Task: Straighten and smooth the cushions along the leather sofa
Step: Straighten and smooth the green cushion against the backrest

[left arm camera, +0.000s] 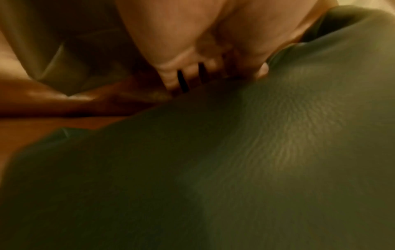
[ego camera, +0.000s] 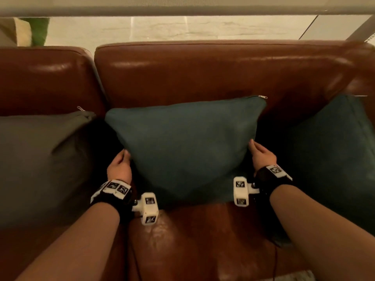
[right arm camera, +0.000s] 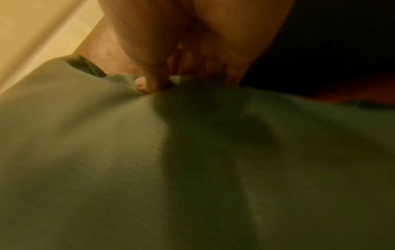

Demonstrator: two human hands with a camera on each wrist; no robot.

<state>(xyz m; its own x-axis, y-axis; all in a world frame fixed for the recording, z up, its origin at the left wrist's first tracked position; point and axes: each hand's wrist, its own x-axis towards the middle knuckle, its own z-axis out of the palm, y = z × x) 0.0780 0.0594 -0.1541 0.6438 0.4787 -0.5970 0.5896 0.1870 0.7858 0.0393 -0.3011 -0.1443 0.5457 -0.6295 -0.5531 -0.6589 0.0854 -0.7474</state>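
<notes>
A teal cushion [ego camera: 186, 147] leans tilted against the brown leather sofa back [ego camera: 203, 74], its zip corner up at the right. My left hand [ego camera: 119, 165] grips its left edge, fingers curled behind the fabric. My right hand [ego camera: 261, 154] grips its right edge, thumb on the front. Up close, the left wrist view shows the left hand's fingers [left arm camera: 192, 74] tucked behind the cushion [left arm camera: 213, 160]. In the right wrist view the thumb and fingers [right arm camera: 149, 79] pinch the cushion's fabric [right arm camera: 128, 160].
A grey cushion [ego camera: 38, 159] lies at the left and a dark teal cushion [ego camera: 334, 155] at the right. The leather seat [ego camera: 192, 244] runs in front of them. Behind the sofa back is a pale floor [ego camera: 182, 27].
</notes>
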